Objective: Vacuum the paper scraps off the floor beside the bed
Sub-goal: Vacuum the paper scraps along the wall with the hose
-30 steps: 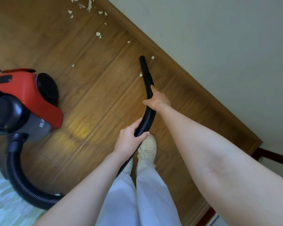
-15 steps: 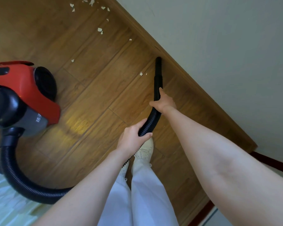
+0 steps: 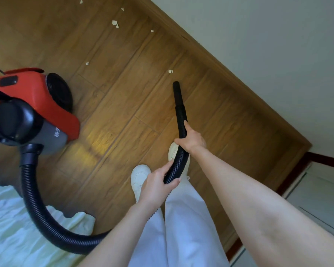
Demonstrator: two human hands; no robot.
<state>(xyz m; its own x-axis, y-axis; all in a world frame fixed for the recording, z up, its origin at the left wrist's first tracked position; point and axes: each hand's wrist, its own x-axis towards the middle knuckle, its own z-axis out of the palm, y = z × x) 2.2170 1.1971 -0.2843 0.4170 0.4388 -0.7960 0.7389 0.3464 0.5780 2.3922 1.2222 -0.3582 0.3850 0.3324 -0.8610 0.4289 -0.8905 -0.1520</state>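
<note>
Down by the white trousers (image 3: 181, 224) and sneakers (image 3: 138, 177), the left hand (image 3: 155, 186) is wrapped around the ribbed black hose (image 3: 178, 162), and a bit further up the right hand (image 3: 192, 138) is curled around the same hose, thumb lying along it. The nozzle (image 3: 176, 93) points at the wooden floor (image 3: 123, 105), just short of the nearest paper scrap (image 3: 170, 71). More scraps (image 3: 115, 23) sit further off near the wall (image 3: 258, 45), with the red vacuum (image 3: 33, 106) on the left beside the bed (image 3: 12, 218).

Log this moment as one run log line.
left hand: grips hose | right hand: grips hose higher | nozzle: just short of a scrap | more scraps beyond
</note>
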